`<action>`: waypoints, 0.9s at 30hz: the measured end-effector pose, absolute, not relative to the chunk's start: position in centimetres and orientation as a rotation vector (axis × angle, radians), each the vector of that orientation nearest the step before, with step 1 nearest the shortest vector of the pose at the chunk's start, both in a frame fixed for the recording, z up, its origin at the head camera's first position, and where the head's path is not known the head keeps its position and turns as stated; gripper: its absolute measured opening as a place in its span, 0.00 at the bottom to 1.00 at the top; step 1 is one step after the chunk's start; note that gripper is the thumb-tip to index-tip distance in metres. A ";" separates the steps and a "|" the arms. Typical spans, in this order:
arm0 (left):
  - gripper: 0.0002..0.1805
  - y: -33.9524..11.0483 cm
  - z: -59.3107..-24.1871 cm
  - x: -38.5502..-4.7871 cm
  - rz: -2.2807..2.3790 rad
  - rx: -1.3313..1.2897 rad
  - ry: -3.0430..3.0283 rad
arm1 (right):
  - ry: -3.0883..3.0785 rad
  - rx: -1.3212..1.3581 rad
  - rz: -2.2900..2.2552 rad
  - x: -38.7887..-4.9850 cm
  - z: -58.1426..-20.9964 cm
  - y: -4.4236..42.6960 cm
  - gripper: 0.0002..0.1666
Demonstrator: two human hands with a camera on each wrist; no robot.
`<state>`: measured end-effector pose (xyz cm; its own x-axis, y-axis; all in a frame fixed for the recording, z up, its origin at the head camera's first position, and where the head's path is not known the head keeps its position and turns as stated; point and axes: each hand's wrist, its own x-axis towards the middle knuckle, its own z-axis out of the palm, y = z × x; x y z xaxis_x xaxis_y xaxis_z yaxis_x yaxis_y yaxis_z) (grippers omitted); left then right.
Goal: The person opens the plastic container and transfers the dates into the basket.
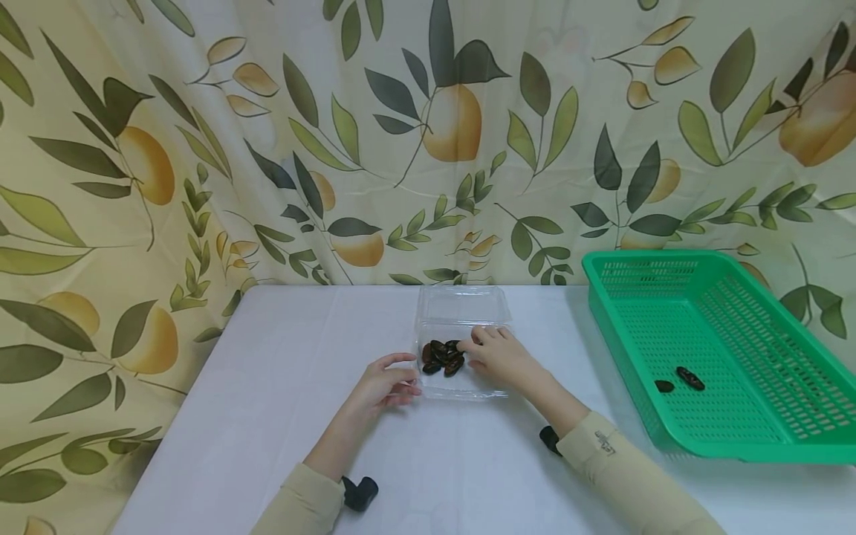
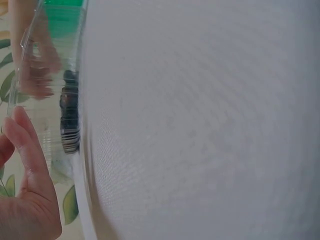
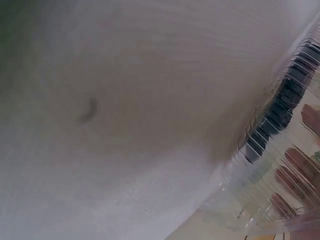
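A clear plastic clamshell box (image 1: 461, 385) stands on the table with its lid (image 1: 464, 305) folded back. Dark brown, shiny dates (image 1: 438, 358) lie in a pile on its left side, seen through the ribbed wall in the right wrist view as dark dates (image 3: 280, 107). My left hand (image 1: 384, 383) is at the box's left edge, fingers loosely extended. In the left wrist view the left hand's fingers (image 2: 30, 155) reach up beside the wall. My right hand (image 1: 498, 358) is over the box, fingers bent down beside the pile; I see nothing between them.
A green plastic basket (image 1: 618, 353) stands to the right on the white-covered table (image 1: 267, 416). A date (image 1: 690, 378) and a smaller dark piece (image 1: 664, 386) lie in it. Behind hangs a fruit-patterned curtain (image 1: 428, 208).
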<state>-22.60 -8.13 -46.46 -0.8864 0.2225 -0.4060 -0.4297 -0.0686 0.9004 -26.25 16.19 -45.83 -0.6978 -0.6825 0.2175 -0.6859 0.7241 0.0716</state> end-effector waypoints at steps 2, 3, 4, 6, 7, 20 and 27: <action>0.23 -8.1 -46.5 -22.6 2.004 -0.220 1.776 | -2.700 1.110 0.027 -26.3 -45.9 16.1 0.16; 0.23 -8.1 -46.5 -22.6 2.004 -0.219 1.775 | -2.704 1.119 0.028 -26.3 -46.0 16.1 0.16; 0.23 -8.1 -46.5 -22.6 2.004 -0.219 1.772 | -2.707 1.127 0.028 -26.3 -46.0 16.1 0.16; 0.24 -8.1 -46.5 -22.7 2.004 -0.216 1.766 | -2.719 1.139 0.025 -26.4 -46.1 16.0 0.16; 0.24 -8.1 -46.5 -22.6 2.005 -0.211 1.764 | -2.724 1.142 0.024 -26.4 -46.1 16.0 0.16; 0.24 -8.1 -46.7 -22.6 2.014 -0.206 1.765 | -2.741 1.157 -0.040 -26.5 -46.7 15.6 0.14; 0.24 -8.1 -46.7 -22.7 2.008 -0.214 1.783 | -2.794 1.142 -0.041 -26.5 -46.7 15.4 0.14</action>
